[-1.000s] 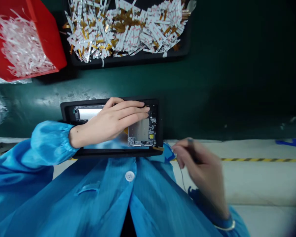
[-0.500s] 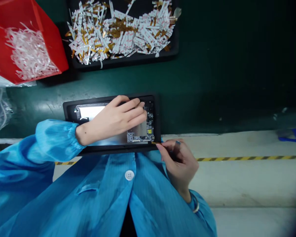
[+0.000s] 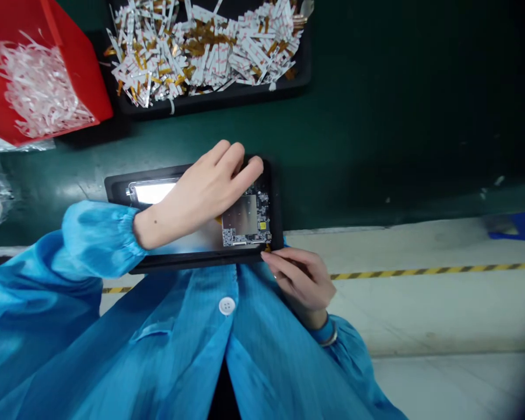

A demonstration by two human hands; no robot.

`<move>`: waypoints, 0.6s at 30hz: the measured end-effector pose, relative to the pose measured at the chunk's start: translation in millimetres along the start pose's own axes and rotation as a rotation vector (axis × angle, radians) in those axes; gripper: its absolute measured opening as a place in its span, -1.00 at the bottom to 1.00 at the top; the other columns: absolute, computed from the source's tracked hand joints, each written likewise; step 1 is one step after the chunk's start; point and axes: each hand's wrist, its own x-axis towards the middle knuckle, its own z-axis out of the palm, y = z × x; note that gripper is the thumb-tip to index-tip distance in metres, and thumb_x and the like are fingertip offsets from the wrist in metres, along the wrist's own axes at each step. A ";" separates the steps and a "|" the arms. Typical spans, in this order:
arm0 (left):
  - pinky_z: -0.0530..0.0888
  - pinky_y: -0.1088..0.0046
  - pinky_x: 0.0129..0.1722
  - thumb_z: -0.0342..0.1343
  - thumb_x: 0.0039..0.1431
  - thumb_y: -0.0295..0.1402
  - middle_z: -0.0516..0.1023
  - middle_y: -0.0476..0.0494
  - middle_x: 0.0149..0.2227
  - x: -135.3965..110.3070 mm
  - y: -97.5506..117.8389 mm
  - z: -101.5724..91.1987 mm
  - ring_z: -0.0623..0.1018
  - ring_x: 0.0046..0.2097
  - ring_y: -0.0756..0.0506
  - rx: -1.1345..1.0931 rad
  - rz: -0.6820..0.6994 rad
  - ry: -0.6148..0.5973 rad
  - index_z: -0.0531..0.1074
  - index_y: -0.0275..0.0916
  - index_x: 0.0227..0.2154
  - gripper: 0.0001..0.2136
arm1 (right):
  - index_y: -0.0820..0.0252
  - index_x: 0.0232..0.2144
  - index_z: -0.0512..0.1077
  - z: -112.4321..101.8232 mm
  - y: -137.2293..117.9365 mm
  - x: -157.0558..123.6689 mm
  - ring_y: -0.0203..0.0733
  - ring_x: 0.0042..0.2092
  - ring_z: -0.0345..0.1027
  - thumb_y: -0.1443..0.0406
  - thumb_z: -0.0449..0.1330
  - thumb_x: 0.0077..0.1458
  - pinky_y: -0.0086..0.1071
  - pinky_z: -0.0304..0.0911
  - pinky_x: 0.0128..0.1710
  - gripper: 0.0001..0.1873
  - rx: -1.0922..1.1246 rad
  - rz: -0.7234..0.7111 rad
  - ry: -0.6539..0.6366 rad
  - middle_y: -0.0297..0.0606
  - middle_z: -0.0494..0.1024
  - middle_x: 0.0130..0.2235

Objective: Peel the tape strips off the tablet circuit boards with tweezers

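A black fixture (image 3: 114,188) holds a flat device with an exposed circuit board (image 3: 262,219) and a silver metal shield (image 3: 240,213). My left hand (image 3: 205,195) lies across the device, its fingers reaching past the fixture's far edge and covering the middle of it. At the near right corner, my right hand (image 3: 297,280) pinches a tiny amber flex strip (image 3: 268,248), mostly hidden by the fingertips. That strip touches the corner of the device.
A black tray (image 3: 245,99) of white and amber flex strips lies beyond the fixture, beside a red bin (image 3: 90,87) of white paper shreds. The fixture sits on a dark green mat (image 3: 376,146). Yellow-black tape (image 3: 420,270) runs along the pale bench.
My left fingers have shifted toward the far edge of the fixture. My right hand has moved left and closer to the device's corner. The view has tilted slightly.
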 end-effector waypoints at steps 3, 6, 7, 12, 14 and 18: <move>0.47 0.19 -0.20 -0.08 0.35 -0.44 0.40 -0.32 -0.17 -6.6 12.7 -8.1 0.45 -0.17 -0.23 -0.015 0.047 0.005 0.33 -0.40 -0.09 -0.83 | 0.00 -0.11 0.59 -1.9 4.1 1.2 -0.29 -0.41 0.52 0.51 0.28 0.06 -0.44 0.47 -0.43 -0.61 -0.012 -0.033 -0.032 -0.32 0.63 -0.26; 0.41 0.26 -0.24 0.12 0.29 -0.27 0.39 -0.30 -0.12 -14.6 25.6 -10.4 0.42 -0.16 -0.22 -0.189 0.125 -0.058 0.30 -0.34 -0.16 -0.77 | 0.02 -0.11 0.59 -2.6 8.3 4.6 -0.30 -0.40 0.52 0.52 0.30 0.04 -0.48 0.47 -0.42 -0.60 -0.009 -0.075 -0.045 -0.33 0.64 -0.26; 0.39 0.28 -0.25 0.15 0.27 -0.26 0.39 -0.29 -0.12 -16.5 29.1 -9.2 0.41 -0.15 -0.22 -0.234 0.132 -0.097 0.29 -0.32 -0.17 -0.76 | 0.04 -0.11 0.58 -2.9 9.5 6.0 -0.30 -0.39 0.53 0.51 0.30 0.03 -0.48 0.47 -0.41 -0.61 -0.005 -0.087 -0.050 -0.32 0.64 -0.26; 0.27 0.32 -0.25 0.12 0.26 -0.37 0.39 -0.22 -0.16 -16.1 35.2 2.0 0.38 -0.15 -0.19 -0.325 0.089 -0.155 0.29 -0.30 -0.22 -0.86 | 0.04 -0.06 0.57 -7.3 12.4 14.2 -0.31 -0.42 0.51 0.47 0.26 0.10 -0.49 0.48 -0.44 -0.63 0.017 -0.149 -0.104 -0.33 0.64 -0.29; 0.27 0.34 -0.26 0.06 0.28 -0.42 0.39 -0.17 -0.21 -13.8 32.7 3.5 0.38 -0.19 -0.14 -0.397 0.064 -0.129 0.28 -0.27 -0.27 -0.94 | 0.05 -0.06 0.56 -9.8 11.8 17.5 -0.33 -0.44 0.50 0.46 0.26 0.11 -0.50 0.47 -0.46 -0.64 0.017 -0.170 -0.120 -0.35 0.64 -0.31; 0.33 0.41 -0.31 -0.05 0.31 -0.52 0.34 -0.11 -0.29 -14.1 23.2 -2.2 0.34 -0.30 -0.05 -0.513 -0.017 0.012 0.25 -0.24 -0.33 -0.91 | 0.17 -0.07 0.55 -12.0 9.0 23.1 -0.34 -0.44 0.50 0.49 0.25 0.12 -0.51 0.47 -0.42 -0.67 -0.007 -0.237 -0.165 -0.30 0.63 -0.32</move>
